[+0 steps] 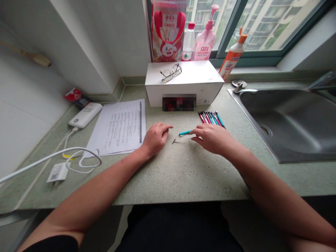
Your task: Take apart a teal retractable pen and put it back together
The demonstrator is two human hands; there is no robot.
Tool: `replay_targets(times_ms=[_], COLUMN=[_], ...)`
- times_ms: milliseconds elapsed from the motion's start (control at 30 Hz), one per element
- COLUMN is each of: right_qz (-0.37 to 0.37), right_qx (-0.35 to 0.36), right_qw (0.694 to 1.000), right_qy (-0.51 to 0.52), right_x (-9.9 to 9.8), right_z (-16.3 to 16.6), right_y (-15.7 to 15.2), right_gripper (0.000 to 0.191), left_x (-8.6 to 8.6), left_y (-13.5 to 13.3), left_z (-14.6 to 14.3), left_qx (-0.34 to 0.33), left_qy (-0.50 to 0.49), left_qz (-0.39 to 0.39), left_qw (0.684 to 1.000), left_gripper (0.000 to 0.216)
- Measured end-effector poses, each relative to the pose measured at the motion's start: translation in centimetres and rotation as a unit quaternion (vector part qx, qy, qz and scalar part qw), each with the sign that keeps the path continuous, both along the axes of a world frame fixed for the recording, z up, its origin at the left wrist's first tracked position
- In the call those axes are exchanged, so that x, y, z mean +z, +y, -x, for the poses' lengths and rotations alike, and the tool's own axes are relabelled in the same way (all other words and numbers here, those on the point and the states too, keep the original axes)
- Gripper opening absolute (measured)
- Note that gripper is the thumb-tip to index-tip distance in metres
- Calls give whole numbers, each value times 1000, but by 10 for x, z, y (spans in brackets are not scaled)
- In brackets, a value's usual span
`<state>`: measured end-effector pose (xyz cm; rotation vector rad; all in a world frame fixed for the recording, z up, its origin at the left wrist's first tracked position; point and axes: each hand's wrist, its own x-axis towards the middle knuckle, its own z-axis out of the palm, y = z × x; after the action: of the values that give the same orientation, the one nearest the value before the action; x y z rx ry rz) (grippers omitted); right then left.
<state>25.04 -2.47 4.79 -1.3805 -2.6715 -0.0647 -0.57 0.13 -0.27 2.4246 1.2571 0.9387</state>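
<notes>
My left hand rests on the counter beside the paper, with its index finger stretched out to the right and nothing visible in it. A thin, pale rod with a small dark crosspiece at its left end reaches from the fingers of my right hand, which is closed on it. Just above the rod, a teal pen-like tube lies with its right end at my right fingertips; whether they grip it too, I cannot tell. Behind that hand lies a row of several pens in teal, red and white, partly covered by it.
A white box with glasses on top stands at the back. Printed sheets, a white power bank, a cable and a charger lie left. The steel sink is right; bottles stand by the window.
</notes>
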Motion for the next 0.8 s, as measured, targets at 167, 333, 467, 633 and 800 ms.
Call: replay_targets(times_ms=[167,333,467,633,800], right_qz=[-48,-22,31,142,229], right_qx=[-43,-23,-58,-99,-101], right_qw=[996,990,980,941,887], right_qy=[56,140,190,292,388], right_x=[6,4,-7,-17,-21], right_z=[10,24,25,14,9], right_y=[-12,-36,-57,-76,-80], right_gripper=[27,27,20,35,43], left_x=[9,16,22,29,27], left_y=[-10,-32,-47,-57,-70], left_z=[-2,-18,-28,-35,-33], left_qx=[-67,-102,-116,-132,-112], left_qy=[-54,-155,-107,0,118], left_qz=[25,93,49,3,-22], left_qw=[996,978,986,991,986], left_gripper=[24,24,12,13,23])
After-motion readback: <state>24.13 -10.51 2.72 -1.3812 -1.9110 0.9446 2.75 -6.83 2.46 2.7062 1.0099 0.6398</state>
